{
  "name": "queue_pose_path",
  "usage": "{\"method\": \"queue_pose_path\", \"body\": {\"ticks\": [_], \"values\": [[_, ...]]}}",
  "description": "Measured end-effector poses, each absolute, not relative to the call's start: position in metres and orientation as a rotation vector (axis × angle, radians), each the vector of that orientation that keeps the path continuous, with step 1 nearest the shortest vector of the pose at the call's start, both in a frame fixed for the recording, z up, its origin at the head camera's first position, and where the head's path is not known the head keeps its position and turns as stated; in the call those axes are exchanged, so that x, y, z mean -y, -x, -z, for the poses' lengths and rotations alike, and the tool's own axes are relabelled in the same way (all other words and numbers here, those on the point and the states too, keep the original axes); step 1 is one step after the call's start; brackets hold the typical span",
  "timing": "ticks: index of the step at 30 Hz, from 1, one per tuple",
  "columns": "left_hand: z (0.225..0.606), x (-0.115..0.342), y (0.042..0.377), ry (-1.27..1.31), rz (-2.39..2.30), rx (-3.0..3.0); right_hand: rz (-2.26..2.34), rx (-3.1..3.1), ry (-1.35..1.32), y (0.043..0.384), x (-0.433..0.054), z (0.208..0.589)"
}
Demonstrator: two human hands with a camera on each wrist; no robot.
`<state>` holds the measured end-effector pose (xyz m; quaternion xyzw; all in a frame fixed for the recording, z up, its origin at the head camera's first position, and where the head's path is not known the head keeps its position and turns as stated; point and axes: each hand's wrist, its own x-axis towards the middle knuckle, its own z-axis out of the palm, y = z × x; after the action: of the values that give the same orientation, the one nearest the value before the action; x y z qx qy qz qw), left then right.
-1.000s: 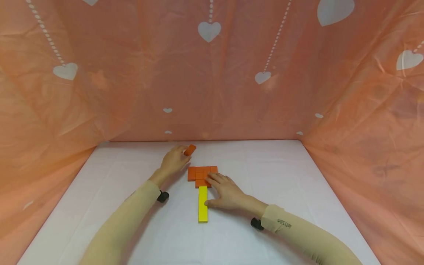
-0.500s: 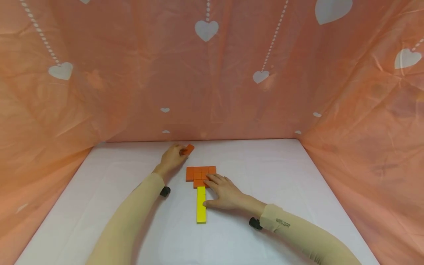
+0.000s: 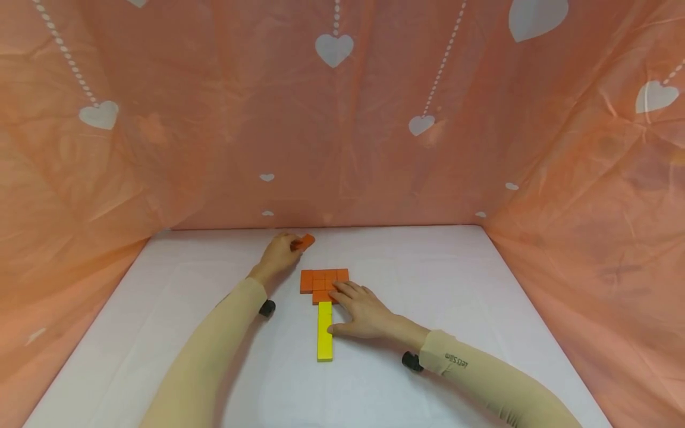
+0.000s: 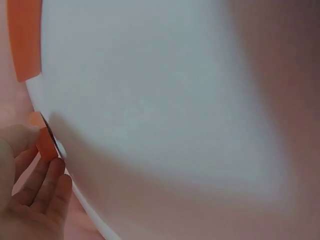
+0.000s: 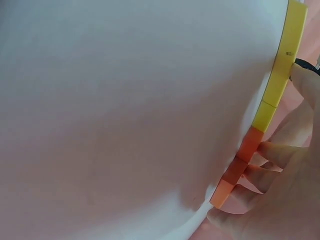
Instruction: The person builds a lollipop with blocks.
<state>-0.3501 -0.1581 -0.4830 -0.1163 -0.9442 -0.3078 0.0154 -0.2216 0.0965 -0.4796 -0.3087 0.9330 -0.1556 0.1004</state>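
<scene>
My left hand (image 3: 277, 257) is near the back of the white table, pinching a small orange block (image 3: 306, 242) between thumb and fingers. In the left wrist view the same block (image 4: 47, 144) sits at the fingertips of that hand (image 4: 32, 182). Closer to me, several flat orange blocks (image 3: 307, 282) lie edge to edge as a patch. A strip of yellow blocks (image 3: 324, 342) runs from it toward me. My right hand (image 3: 366, 312) rests beside them, fingers spread: fingertips on the orange patch, thumb at the yellow strip. The right wrist view shows that strip (image 5: 281, 75) from the side.
White cloth covers the table (image 3: 428, 273). An orange curtain (image 3: 225, 119) with white hearts hangs behind it and on both sides. A black wrist camera (image 3: 412, 361) is under the right wrist, another (image 3: 267, 308) by the left.
My left hand has reached slightly farther back, and the pinched orange block has turned a little in its fingers. The head view shifted slightly. My right hand stays in place at the blocks.
</scene>
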Motion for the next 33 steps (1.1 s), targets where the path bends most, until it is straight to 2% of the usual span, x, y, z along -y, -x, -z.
{"method": "queue_pose_path", "body": {"ticks": [11, 20, 33], "values": [[0.471, 0.153, 0.34, 0.559, 1.059, 2.914, 0.467, -2.751, 0.915, 0.222, -0.098, 0.48], [0.466, 0.152, 0.337, 0.819, 1.049, 2.958, 0.483, -2.741, 0.904, 0.222, -0.098, 0.478], [0.47, 0.146, 0.341, 0.949, 0.961, 3.038, 0.465, -2.749, 0.912, 0.222, -0.098, 0.479]]}}
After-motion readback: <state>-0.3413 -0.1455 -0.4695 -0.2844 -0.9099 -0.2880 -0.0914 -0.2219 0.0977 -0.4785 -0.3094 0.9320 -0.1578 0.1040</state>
